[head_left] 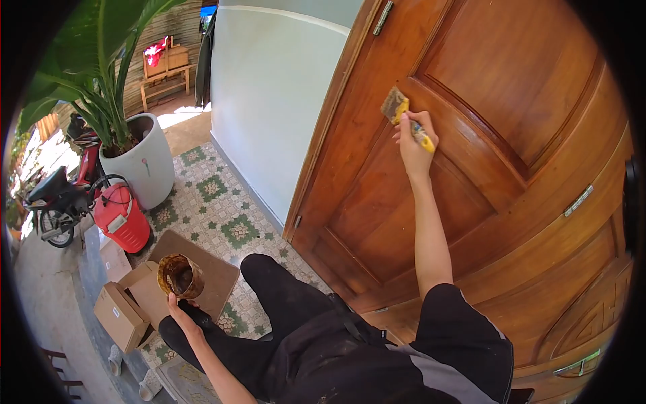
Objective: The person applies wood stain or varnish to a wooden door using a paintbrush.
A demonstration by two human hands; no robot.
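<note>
Up against the brown wooden door (383, 182), my right hand (418, 143) grips a paintbrush (402, 110) by its yellow, paint-marked handle. The wide brush head lies at the door's panel frame, with its bristles pointing up and left. Low on the left, my left hand (185, 315) holds a stained container (180, 276) from below, above my knee. Brown stains coat the container's rim and inner wall, and its inside looks dark.
A red bucket-like container (123, 219) and a white pot (145, 161) with a large plant stand at the left. Cardboard boxes (121, 313) sit beside the tiled floor (208, 192). A motorbike (64, 195) and a wooden bench (165, 77) are farther back.
</note>
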